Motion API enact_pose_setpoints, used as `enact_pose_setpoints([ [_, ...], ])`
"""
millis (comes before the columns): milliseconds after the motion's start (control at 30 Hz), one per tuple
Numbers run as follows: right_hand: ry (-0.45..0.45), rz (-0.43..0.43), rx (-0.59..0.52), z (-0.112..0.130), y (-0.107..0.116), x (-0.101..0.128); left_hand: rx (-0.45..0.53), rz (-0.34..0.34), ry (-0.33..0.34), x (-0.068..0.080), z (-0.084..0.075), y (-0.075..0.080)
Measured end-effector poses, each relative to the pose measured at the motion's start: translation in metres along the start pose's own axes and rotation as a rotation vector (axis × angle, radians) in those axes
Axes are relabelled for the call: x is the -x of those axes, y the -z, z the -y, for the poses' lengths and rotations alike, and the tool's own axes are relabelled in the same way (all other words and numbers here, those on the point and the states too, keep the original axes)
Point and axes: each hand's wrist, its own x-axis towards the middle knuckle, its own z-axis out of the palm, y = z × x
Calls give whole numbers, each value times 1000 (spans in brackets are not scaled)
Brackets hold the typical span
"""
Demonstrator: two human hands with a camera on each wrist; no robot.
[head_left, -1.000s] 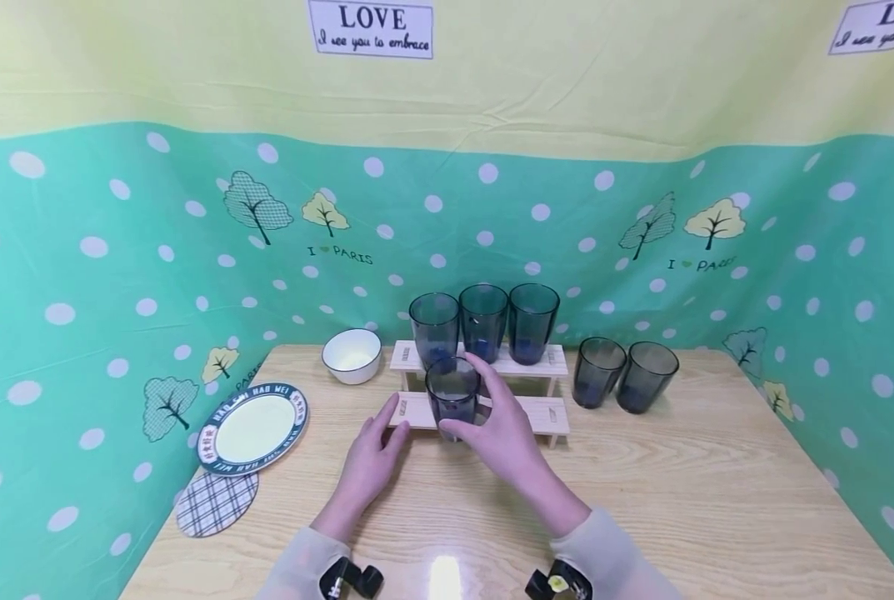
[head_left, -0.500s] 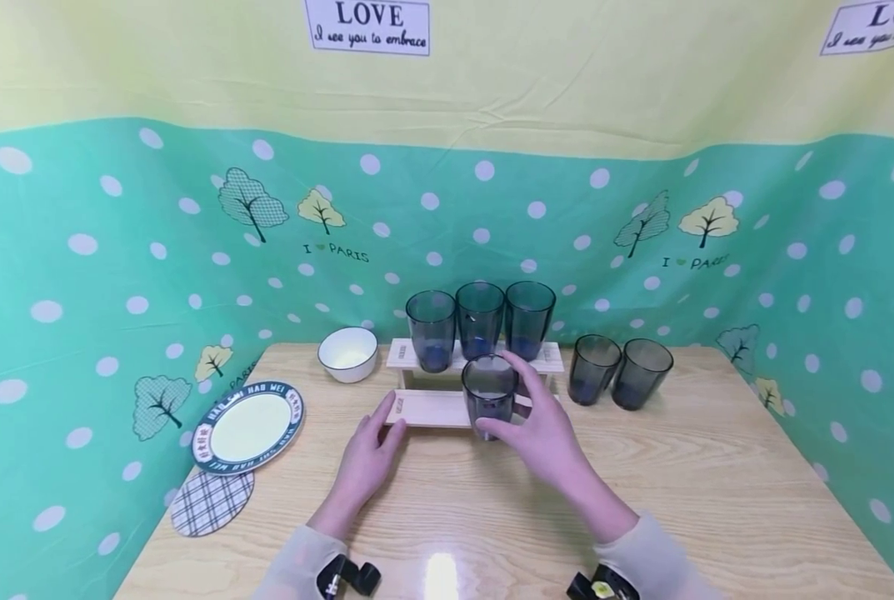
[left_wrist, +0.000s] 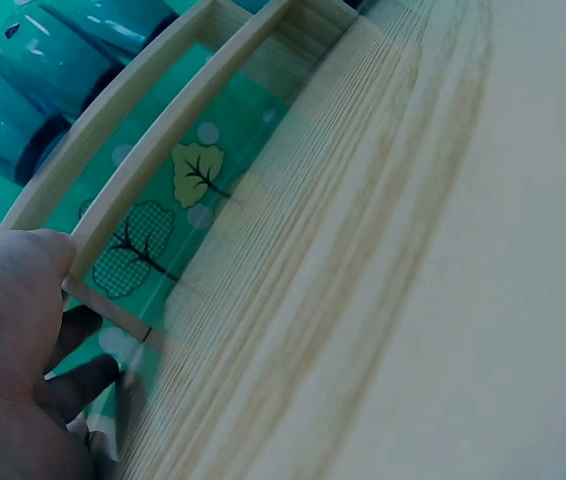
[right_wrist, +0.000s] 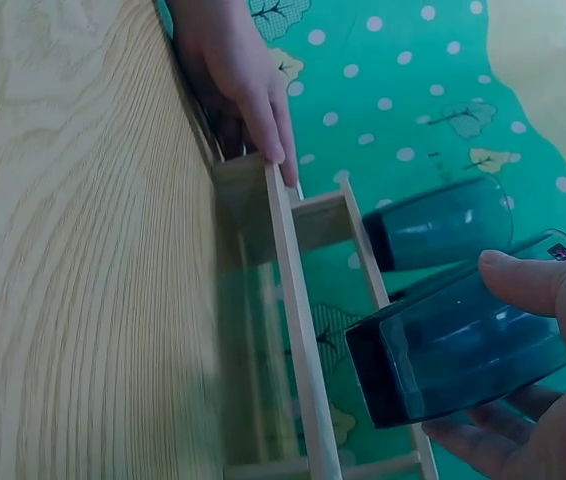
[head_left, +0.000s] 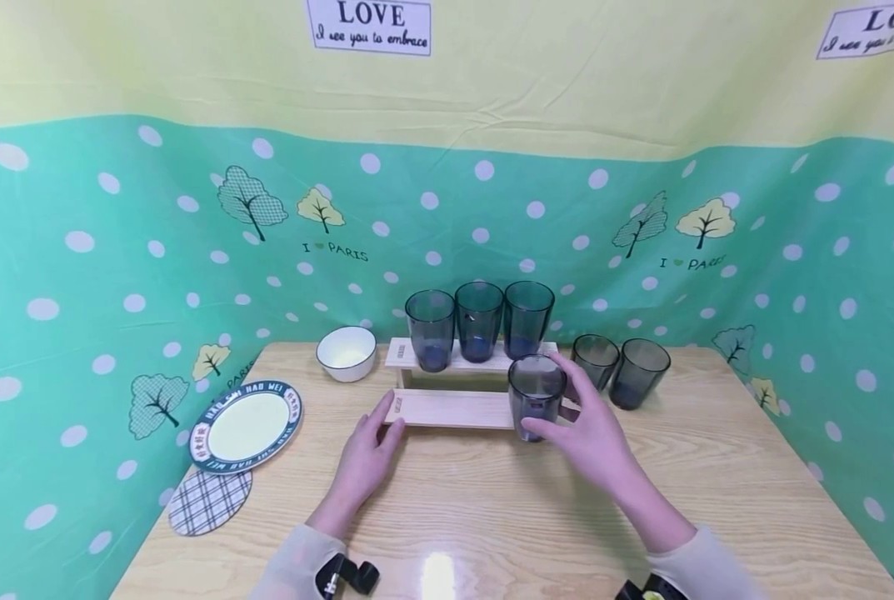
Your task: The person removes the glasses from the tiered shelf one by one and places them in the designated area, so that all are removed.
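Left hand [head_left: 364,462] flat on the desk [head_left: 491,517], fingers [head_left: 387,417] straight and touching the left end of the two-tier wooden rack [head_left: 454,408]; nothing gripped. Left of those fingers: plate [head_left: 247,427], plaid coaster [head_left: 210,502], white bowl [head_left: 347,352]. Beyond the fingers, on the upper tier: three tinted tumblers [head_left: 480,321] in a row, upright.

Right hand [head_left: 592,433] curled round a fourth tinted tumbler [head_left: 536,396], thumb near its base, fingers round the far side. Tumbler at the right end of the lower tier; cannot tell whether resting on the tier or held just clear. Right of these fingers: two more tumblers [head_left: 622,371] on the desk.

Risks, as judgement:
- Base set too close to the tier's right edge: tip off the end on release.
- Push from the right hand sliding the rack; left fingers apparently bracing against that.
- Smooth wall, possible slip in the grip.

Orientation: held tumbler upright, long axis vertical, mouth up, base down.
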Motion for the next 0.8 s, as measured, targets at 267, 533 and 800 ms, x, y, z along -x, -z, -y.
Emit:
enact_pose_setpoints([
  [267, -18, -28, 44, -5, 27, 7, -9, -4, 4, 0, 0, 0],
  [533, -28, -55, 106, -11, 53, 13, 4, 22, 15, -1, 0, 1],
  [800, -40, -90, 165, -24, 80, 20, -13, 15, 9, -1, 1, 1],
])
